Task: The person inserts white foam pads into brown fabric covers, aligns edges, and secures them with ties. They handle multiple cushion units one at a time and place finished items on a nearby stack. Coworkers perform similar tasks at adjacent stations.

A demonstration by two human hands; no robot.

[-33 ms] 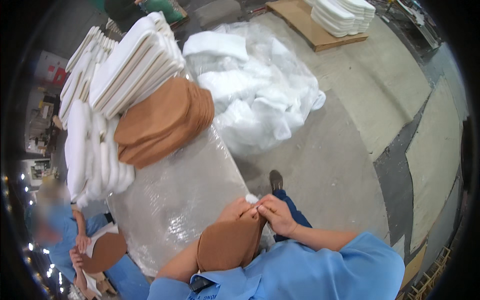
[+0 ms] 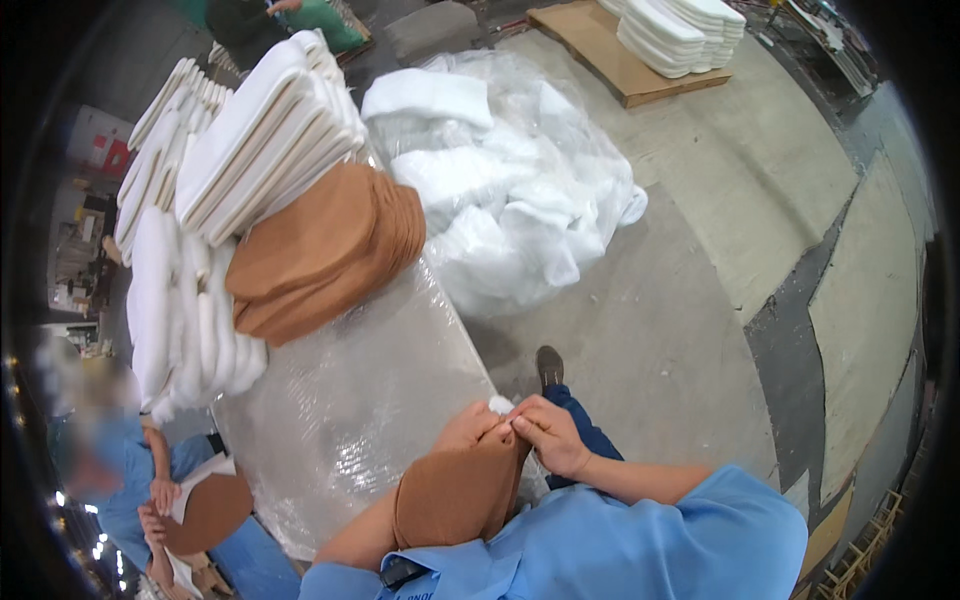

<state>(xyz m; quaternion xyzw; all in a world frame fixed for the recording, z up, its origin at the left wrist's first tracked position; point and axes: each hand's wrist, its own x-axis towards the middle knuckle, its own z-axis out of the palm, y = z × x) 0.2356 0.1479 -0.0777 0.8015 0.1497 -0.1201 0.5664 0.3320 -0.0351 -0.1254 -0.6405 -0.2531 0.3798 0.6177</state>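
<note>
A brown rounded fabric cover (image 2: 455,497) lies against my chest, its far end pinched between both hands. My left hand (image 2: 468,428) is closed on that end, with the forearm passing behind the cover. Beside it, touching, my right hand (image 2: 550,436) has thumb and fingers pressed together on the same edge. A small tuft of white padding (image 2: 500,404) pokes out just beyond the fingers. What lies inside the cover, and part of the left fingers, is hidden.
Left of my hands stands a plastic-wrapped table (image 2: 370,385) bearing stacked brown covers (image 2: 320,245) and white padded pieces (image 2: 265,130). Clear bags of white padding (image 2: 510,190) lie beyond. At lower left, a co-worker's hands (image 2: 160,505) hold another brown-and-white piece (image 2: 208,515).
</note>
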